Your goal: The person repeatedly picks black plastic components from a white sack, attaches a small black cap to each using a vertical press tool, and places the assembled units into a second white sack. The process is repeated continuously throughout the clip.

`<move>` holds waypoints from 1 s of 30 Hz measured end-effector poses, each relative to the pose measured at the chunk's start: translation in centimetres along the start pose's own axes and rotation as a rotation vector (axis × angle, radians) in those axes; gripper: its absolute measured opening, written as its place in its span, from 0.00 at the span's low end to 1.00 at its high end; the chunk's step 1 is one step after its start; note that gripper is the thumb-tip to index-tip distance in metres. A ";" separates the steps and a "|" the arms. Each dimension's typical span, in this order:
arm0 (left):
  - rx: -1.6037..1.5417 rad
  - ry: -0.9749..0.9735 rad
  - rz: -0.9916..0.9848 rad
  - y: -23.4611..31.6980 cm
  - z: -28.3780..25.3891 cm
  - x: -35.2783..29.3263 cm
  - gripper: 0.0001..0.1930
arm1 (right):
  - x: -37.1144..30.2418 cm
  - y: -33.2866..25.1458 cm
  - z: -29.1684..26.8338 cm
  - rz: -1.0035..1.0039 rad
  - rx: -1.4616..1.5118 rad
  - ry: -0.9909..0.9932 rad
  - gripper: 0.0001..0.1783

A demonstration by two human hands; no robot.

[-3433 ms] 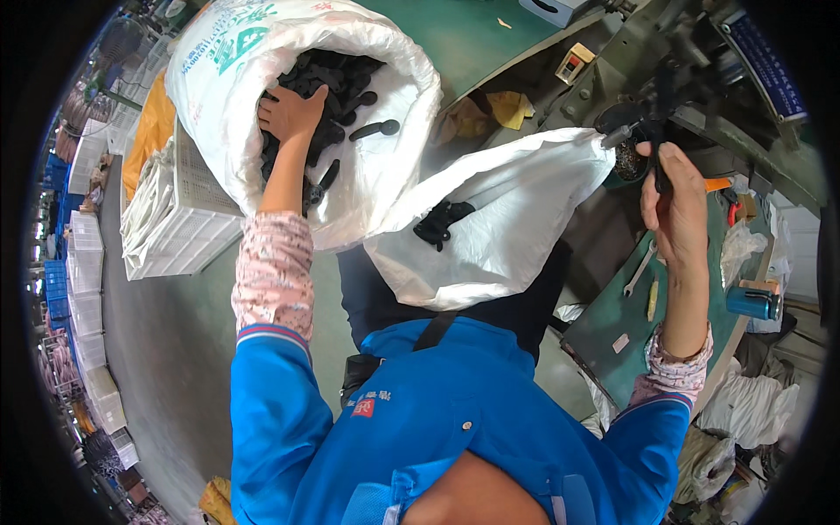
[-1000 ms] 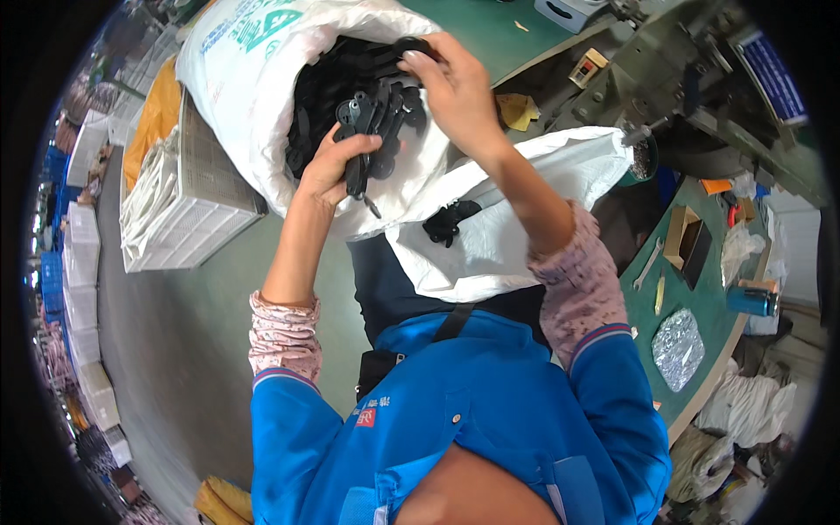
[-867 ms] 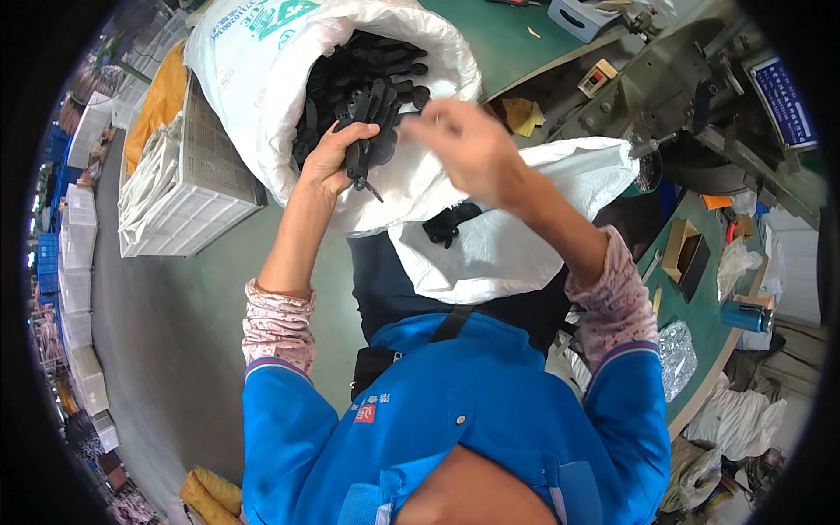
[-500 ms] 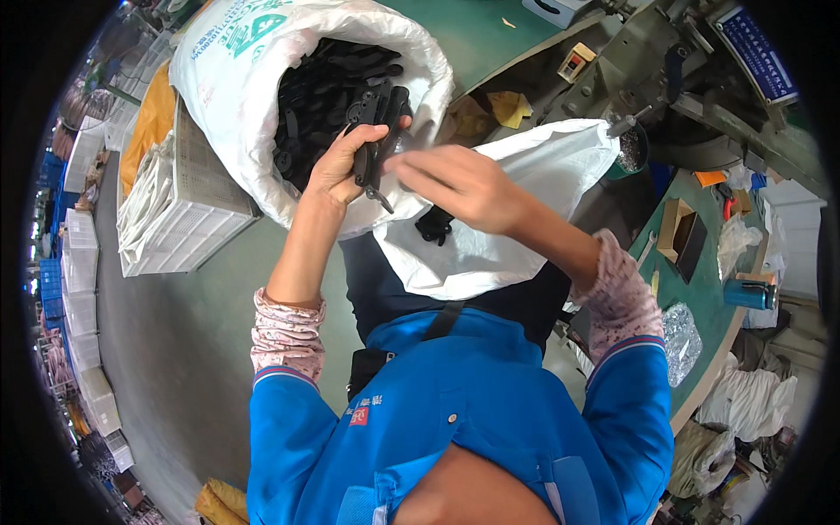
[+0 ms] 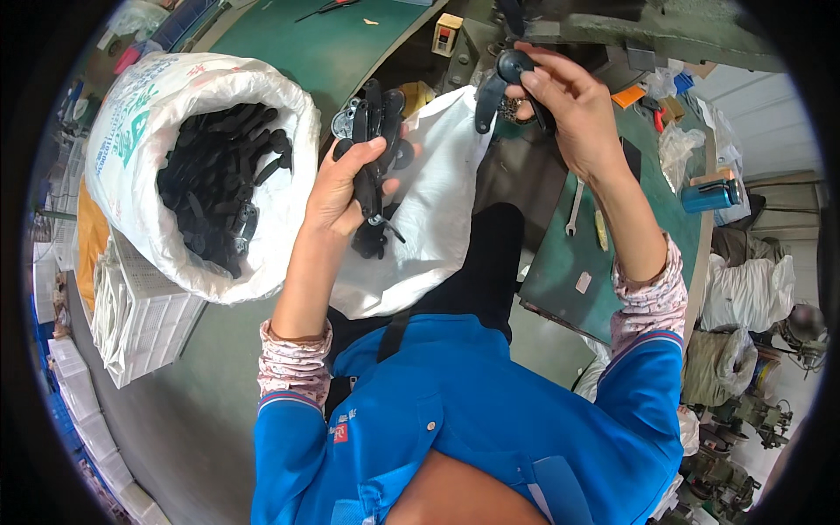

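Observation:
My left hand [image 5: 337, 188] is closed round a bunch of black curved parts with round ends [image 5: 374, 114], held over a white sack lying across my lap [image 5: 429, 236]. Several small black parts [image 5: 369, 242] lie on that sack, just under the left hand. Raised at the right, beside a grey-green machine [image 5: 604, 31], my right hand [image 5: 577, 118] pinches one black curved part with a round disc end [image 5: 488, 103]. Its fingers partly cover the piece. To the left of the left hand, a large white sack with a rolled rim [image 5: 297, 166] holds many similar black parts [image 5: 206, 175].
A white plastic crate [image 5: 153, 328] stands below the large sack. On the green bench at the right are a wrench [image 5: 574, 210], a yellow-handled tool [image 5: 601, 229] and a blue bottle [image 5: 710, 195]. A small box with a red button [image 5: 446, 35] sits on the machine.
My right hand has moved from beside the left hand up and right to the machine, now with a black part in its fingers. The view has turned to the right.

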State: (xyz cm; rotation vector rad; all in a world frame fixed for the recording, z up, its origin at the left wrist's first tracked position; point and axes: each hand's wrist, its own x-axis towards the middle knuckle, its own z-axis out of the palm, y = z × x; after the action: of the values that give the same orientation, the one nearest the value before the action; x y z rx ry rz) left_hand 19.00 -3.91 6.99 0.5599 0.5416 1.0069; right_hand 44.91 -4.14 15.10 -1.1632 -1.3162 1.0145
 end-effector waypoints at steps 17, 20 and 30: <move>0.093 0.079 0.036 -1.6 2.4 -0.1 0.21 | -1.1 0.6 -0.2 0.245 -0.061 -0.035 0.24; 0.106 0.068 0.049 -1.6 2.4 -0.5 0.21 | -0.9 0.4 -0.2 0.270 -0.032 -0.053 0.22; 0.160 0.098 0.132 -1.4 1.1 -2.3 0.19 | -0.8 0.2 0.2 0.029 -0.118 -0.063 0.15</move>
State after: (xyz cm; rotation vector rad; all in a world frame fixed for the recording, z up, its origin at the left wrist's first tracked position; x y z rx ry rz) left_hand 19.65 -6.76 7.24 0.6986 0.6832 1.1262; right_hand 44.67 -4.89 14.72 -1.2505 -1.4292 1.0123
